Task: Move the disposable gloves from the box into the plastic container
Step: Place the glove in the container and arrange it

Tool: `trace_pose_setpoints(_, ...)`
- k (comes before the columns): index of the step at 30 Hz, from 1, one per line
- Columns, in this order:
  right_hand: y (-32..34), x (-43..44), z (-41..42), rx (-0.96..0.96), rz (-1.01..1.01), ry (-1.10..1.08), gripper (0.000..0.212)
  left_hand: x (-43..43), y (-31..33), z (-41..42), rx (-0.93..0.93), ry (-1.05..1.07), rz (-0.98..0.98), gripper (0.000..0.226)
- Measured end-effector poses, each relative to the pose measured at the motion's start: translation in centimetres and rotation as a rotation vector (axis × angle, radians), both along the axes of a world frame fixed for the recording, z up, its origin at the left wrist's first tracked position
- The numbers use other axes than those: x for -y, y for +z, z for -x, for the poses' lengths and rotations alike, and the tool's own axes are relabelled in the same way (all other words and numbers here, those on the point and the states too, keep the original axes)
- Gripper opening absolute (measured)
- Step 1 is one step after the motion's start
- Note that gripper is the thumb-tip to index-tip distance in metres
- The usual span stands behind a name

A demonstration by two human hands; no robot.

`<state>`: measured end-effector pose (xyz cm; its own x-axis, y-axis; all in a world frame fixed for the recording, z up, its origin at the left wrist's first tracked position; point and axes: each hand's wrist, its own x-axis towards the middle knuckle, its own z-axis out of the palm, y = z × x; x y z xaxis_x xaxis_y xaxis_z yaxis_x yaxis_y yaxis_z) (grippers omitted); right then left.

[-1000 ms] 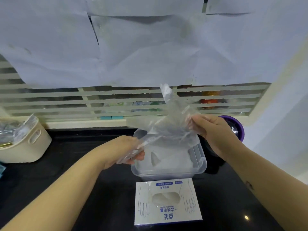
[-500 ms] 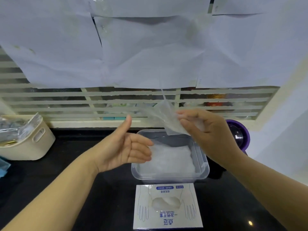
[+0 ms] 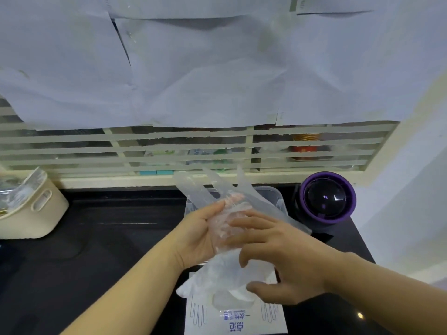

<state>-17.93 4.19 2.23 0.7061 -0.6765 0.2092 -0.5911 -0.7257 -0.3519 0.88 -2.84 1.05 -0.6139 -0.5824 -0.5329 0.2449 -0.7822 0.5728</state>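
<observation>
One clear glove bunch point(image 3: 222, 274), layers uncountable, lies across the flat left hand point(image 3: 200, 235), fingers straight. The right hand point(image 3: 285, 257) rests on top, fingers spread, above one plastic container point(image 3: 271, 189) and one box point(image 3: 237, 322). Open bench point(image 3: 108, 250) to the left up to one cream basket point(image 3: 31, 211); one purple round thing point(image 3: 326, 199) sits just right of the container.

The white box point(image 3: 244, 321) at the near edge of the tabletop point(image 3: 108, 250) carries blue Chinese print, upside down to the camera: 2 large characters with a smaller line above them, too blurred to read surely. Blue glove outlines flank it. The red label on the jar point(image 3: 305, 149) is unreadable.
</observation>
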Motion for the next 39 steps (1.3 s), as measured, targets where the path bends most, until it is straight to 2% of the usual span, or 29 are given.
trace_pose_setpoints(2,-0.2,0.1,0.7,0.172,-0.053,-0.123,0.036,0.3,-0.2,0.4,-0.037,0.08,0.021,0.046)
trace_pose_setpoints(5,-1.2,1.0,1.6,0.628,-0.13,-0.596,0.042,1.2,0.0,0.4,-0.11,0.203,0.08,0.04)
trace_pose_setpoints(7,-1.4,2.0,1.6,0.888,-0.422,-0.844,0.071,1.9,-0.2,0.4,-0.159,0.242,0.088,0.039)
trace_pose_setpoints(9,-1.8,3.2,1.4,1.142,-0.764,-0.867,0.094,2.5,-0.4,0.3,-0.173,0.26,0.071,0.05)
trace_pose_setpoints(10,-1.8,3.5,1.1,1.202,-0.827,-0.85,0.096,2.8,-0.5,0.4,-0.174,0.264,0.06,0.053)
trace_pose_setpoints(11,-1.7,3.7,0.8,1.179,-0.797,-0.842,0.097,2.9,-0.7,0.4,-0.172,0.271,0.053,0.054)
trace_pose_setpoints(15,-2.5,4.2,-0.6,0.911,-0.369,-0.824,0.09,3.6,-1.9,0.4,-0.192,0.324,0.018,0.047)
trace_pose_setpoints(17,-2.8,4.4,-1.1,0.843,-0.395,-0.765,0.075,3.7,-2.4,0.4,-0.196,0.336,0.003,0.049)
trace_pose_setpoints(19,-3.2,4.7,-1.2,0.725,-0.529,-0.734,0.057,3.6,-2.9,0.4,-0.161,0.366,-0.023,0.05)
trace_pose_setpoints(21,-3.6,5.2,-0.7,0.605,-0.607,-0.732,0.053,3.5,-3.5,0.0,-0.121,0.429,-0.005,0.051)
trace_pose_setpoints(23,-3.9,5.9,0.0,0.482,-0.612,-0.736,0.059,4.0,-3.8,-1.2,-0.054,0.584,0.038,0.044)
trace_pose_setpoints(26,-4.4,7.0,0.7,0.321,-0.63,-0.72,0.065,4.7,-4.1,-2.9,0.202,0.92,0.167,0.031)
trace_pose_setpoints(27,-4.6,7.2,0.8,0.264,-0.637,-0.714,0.066,4.5,-4.1,-3.1,0.377,0.985,0.318,0.03)
trace_pose_setpoints(28,-4.8,7.4,0.8,0.211,-0.637,-0.706,0.067,4.1,-3.8,-3.2,0.581,0.99,0.556,0.031)
trace_pose_setpoints(29,-5.0,7.5,0.8,0.171,-0.629,-0.7,0.068,3.4,-3.5,-3.1,0.757,0.926,0.879,0.032)
trace_pose_setpoints(30,-5.3,7.6,0.7,0.15,-0.621,-0.701,0.068,2.8,-3.3,-2.5,0.867,0.763,1.216,0.034)
trace_pose_setpoints(31,-5.5,7.6,0.6,0.141,-0.615,-0.701,0.069,2.5,-3.3,-1.9,0.912,0.485,1.498,0.035)
trace_pose_setpoints(32,-5.8,7.7,0.4,0.13,-0.613,-0.696,0.07,2.2,-3.2,-1.0,0.934,0.128,1.686,0.032)
trace_pose_setpoints(33,-6.0,7.9,0.3,0.118,-0.605,-0.685,0.071,2.0,-3.2,0.1,0.983,-0.237,1.756,0.027)
trace_pose_setpoints(34,-6.2,8.0,0.3,0.099,-0.599,-0.676,0.073,2.0,-3.6,0.9,1.069,-0.542,1.732,0.027)
trace_pose_setpoints(35,-6.4,8.1,0.4,0.079,-0.595,-0.676,0.074,2.2,-4.3,1.4,1.183,-0.756,1.669,0.031)
trace_pose_setpoints(37,-6.6,8.2,0.5,0.034,-0.601,-0.692,0.075,2.6,-5.6,1.5,1.423,-0.991,1.536,0.036)
trace_pose_setpoints(39,-7.1,8.3,0.5,-0.022,-0.617,-0.705,0.074,3.0,-6.6,1.1,1.63,-1.089,1.458,0.036)
